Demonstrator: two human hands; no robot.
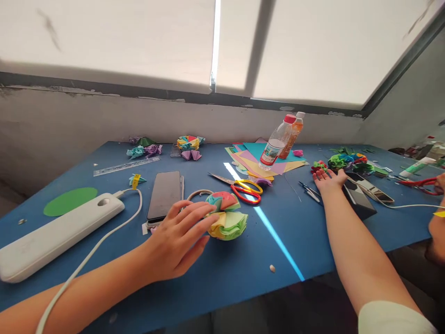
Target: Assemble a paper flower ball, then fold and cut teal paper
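Note:
My left hand (186,234) lies beside a multicoloured folded-paper flower ball (229,225). Its fingers are stretched out, with the tips at the ball's left side; I cannot tell how firmly they touch it. Reaching across the table, my right hand (329,180) has its fingers spread and nothing in them. Just beyond its fingertips sits a small red and green paper flower (319,166). Pens (310,191) lie to the left of that wrist. Scissors with yellow and red handles (243,188) rest half open behind the ball.
A black phone (165,197) and a white power bank (62,234) with a cable occupy the left. Coloured paper sheets (250,157) lie under a leaning bottle (276,146). On the right are another phone (371,188), a dark box (358,202) and another person's hand holding red scissors (419,183).

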